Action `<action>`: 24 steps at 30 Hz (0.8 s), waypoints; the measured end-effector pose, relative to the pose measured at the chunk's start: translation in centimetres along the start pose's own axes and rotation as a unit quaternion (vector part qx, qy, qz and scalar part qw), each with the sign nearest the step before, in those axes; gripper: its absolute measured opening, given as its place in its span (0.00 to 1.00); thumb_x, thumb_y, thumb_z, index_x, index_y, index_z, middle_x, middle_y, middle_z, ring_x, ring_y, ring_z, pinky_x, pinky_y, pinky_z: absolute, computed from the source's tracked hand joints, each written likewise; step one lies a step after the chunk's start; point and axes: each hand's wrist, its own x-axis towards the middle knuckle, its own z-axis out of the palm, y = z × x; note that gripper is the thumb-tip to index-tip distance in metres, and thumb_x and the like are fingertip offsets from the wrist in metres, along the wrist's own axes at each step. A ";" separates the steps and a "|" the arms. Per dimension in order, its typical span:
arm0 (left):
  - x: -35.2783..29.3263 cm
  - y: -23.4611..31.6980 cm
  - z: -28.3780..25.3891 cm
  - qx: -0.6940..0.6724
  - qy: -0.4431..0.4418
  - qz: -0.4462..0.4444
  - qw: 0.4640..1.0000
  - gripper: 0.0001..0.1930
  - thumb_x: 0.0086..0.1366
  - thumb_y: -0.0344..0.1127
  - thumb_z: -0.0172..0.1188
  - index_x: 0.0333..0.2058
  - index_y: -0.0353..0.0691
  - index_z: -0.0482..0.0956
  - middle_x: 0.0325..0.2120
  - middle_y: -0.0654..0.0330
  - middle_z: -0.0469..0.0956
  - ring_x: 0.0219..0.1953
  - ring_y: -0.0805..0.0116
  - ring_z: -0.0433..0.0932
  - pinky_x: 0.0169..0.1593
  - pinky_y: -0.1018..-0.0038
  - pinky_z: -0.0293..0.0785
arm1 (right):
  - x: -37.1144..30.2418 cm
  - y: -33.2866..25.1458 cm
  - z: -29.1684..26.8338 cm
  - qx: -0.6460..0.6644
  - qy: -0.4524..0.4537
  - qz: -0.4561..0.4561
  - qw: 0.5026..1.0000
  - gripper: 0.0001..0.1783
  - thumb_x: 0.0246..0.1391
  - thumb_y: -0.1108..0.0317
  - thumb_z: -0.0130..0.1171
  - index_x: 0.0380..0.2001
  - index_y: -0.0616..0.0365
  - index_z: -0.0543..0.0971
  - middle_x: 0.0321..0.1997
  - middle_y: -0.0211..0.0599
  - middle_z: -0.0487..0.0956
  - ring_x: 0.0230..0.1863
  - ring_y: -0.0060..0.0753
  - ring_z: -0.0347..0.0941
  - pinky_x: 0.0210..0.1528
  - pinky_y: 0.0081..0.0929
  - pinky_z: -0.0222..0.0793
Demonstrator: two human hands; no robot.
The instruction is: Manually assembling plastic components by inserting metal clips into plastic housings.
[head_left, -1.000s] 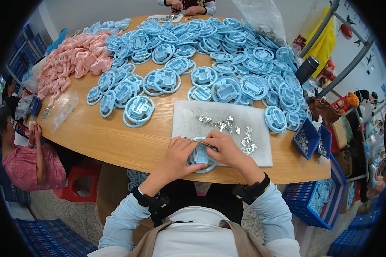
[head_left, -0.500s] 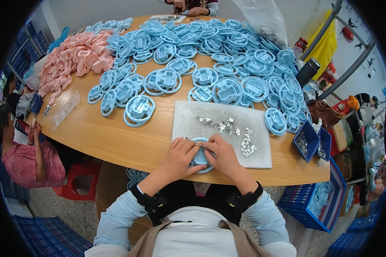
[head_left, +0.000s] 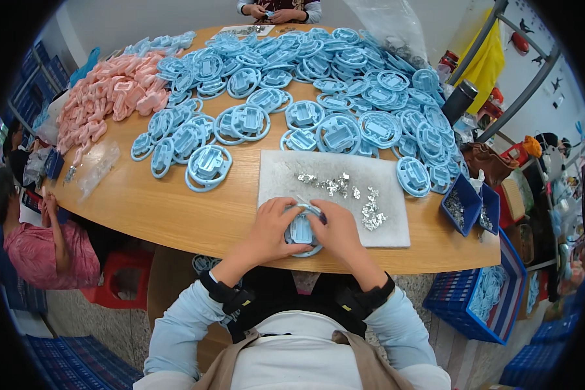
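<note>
A round light-blue plastic part (head_left: 301, 231) with a rectangular recess in its middle lies at the near edge of the white pad (head_left: 396, 218), between my hands. My left hand (head_left: 270, 231) grips its left rim, thumb along the lower side. On the opposite rim, my right hand (head_left: 339, 234) is closed with its fingers curled over the top. A thin, pale tool tip seems to show by the fingertips at the part's upper edge, too small to name. Small shiny metal pieces (head_left: 372, 211) lie in loose clusters on the pad beyond my hands.
Heaps of similar blue parts (head_left: 338, 133) and pink plastic parts (head_left: 120, 91) cover the table's far side. Blue bins (head_left: 461, 205) of small metal pieces stand at the right edge, above a blue crate (head_left: 455, 302). One person (head_left: 49, 250) sits left; another person's hands (head_left: 279, 14) work opposite.
The slim metal tool lying across the part between both hands is no longer plainly visible. My hands have spread to the part's sides, exposing its recess. The view has shifted slightly.
</note>
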 end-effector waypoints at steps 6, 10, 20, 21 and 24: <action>-0.2 0.3 1.1 -0.014 0.063 -0.086 0.994 0.34 0.39 0.47 0.73 0.44 0.36 0.73 0.49 0.51 0.66 0.52 0.51 0.64 0.55 0.59 0.60 | -5.1 -1.1 -0.7 -0.143 -0.014 -0.041 0.989 0.22 0.51 0.69 0.54 0.52 0.47 0.73 0.25 0.37 0.73 0.20 0.41 0.73 0.21 0.35 0.70; -0.4 0.2 1.7 0.005 0.070 -0.085 0.994 0.33 0.39 0.46 0.73 0.44 0.36 0.73 0.49 0.51 0.66 0.52 0.51 0.64 0.55 0.59 0.60 | -5.3 -1.0 0.4 -0.148 0.006 -0.045 0.988 0.23 0.49 0.71 0.53 0.52 0.48 0.73 0.26 0.37 0.73 0.20 0.40 0.73 0.21 0.34 0.70; -0.2 0.0 1.7 0.006 0.063 -0.082 0.995 0.33 0.37 0.43 0.73 0.43 0.38 0.73 0.49 0.51 0.67 0.53 0.50 0.64 0.56 0.59 0.60 | -3.9 -1.3 0.8 -0.199 -0.048 -0.031 0.978 0.20 0.47 0.70 0.56 0.47 0.55 0.75 0.31 0.38 0.76 0.23 0.40 0.75 0.25 0.35 0.71; -0.1 0.1 1.6 0.008 0.062 -0.079 0.995 0.33 0.37 0.43 0.73 0.44 0.38 0.73 0.49 0.50 0.67 0.52 0.49 0.65 0.55 0.59 0.60 | -3.8 -1.0 0.6 -0.180 -0.046 -0.035 0.982 0.19 0.47 0.69 0.57 0.45 0.57 0.76 0.32 0.39 0.77 0.23 0.40 0.76 0.25 0.35 0.71; -0.5 0.4 1.0 -0.041 0.074 -0.096 0.992 0.34 0.38 0.42 0.73 0.45 0.38 0.71 0.51 0.48 0.66 0.51 0.47 0.67 0.53 0.58 0.64 | -3.4 -2.0 -1.6 -0.017 0.064 -0.005 0.998 0.19 0.43 0.66 0.61 0.42 0.59 0.78 0.32 0.41 0.78 0.27 0.41 0.76 0.29 0.34 0.71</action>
